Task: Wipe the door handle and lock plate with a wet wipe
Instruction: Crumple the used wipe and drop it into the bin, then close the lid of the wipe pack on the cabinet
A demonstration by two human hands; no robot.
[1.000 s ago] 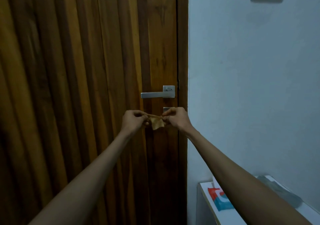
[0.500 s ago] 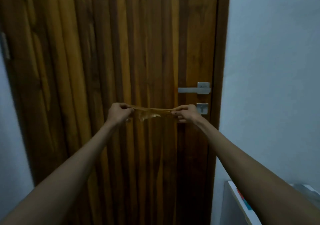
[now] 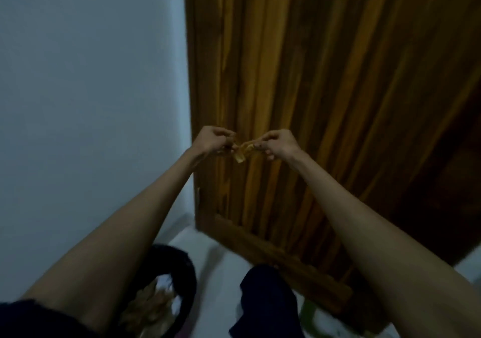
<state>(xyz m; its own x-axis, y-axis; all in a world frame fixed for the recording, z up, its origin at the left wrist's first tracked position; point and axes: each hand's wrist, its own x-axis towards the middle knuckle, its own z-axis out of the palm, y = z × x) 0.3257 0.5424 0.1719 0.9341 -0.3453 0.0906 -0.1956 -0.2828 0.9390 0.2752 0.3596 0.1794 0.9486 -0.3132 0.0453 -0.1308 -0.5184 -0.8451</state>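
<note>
Both arms out front, hands raised close together before the wooden door [image 3: 325,90], lower-left part of it.

L hand [image 3: 212,141]: fingers curled in tight, thumb and forefinger pinching one end of the wet wipe [image 3: 243,150]. R hand [image 3: 277,142]: same pinch grip on the other end, remaining fingers folded under. Hands near each other, not touching; wipe bridges the short gap.

Wipe: bunched, twisted into a thin strip betw. the two pinches, a small flap hanging down at the middle. Looks amber/tan (prob. picking up door colour in the dim light, can't tell its true shade). Held in air, in front of the door surface; whether it touches the wood, can't tell.

Door: vertical grain, dark-and-orange streaks, fills upper right of view. Left edge runs against a pale blue-grey wall [image 3: 91,90]. Bottom rail meets a white floor [image 3: 221,264].

Door handle and lock plate: out of frame, view tilted down and left.

Floor level: dark round bin [image 3: 188,272] at lower left, betw. the L forearm and the door's bottom corner, w/ crumpled tan and white stuff inside. Dark trouser leg [image 3: 268,301] at bottom centre. Something green at the lower right edge, blurred, can't ID.
</note>
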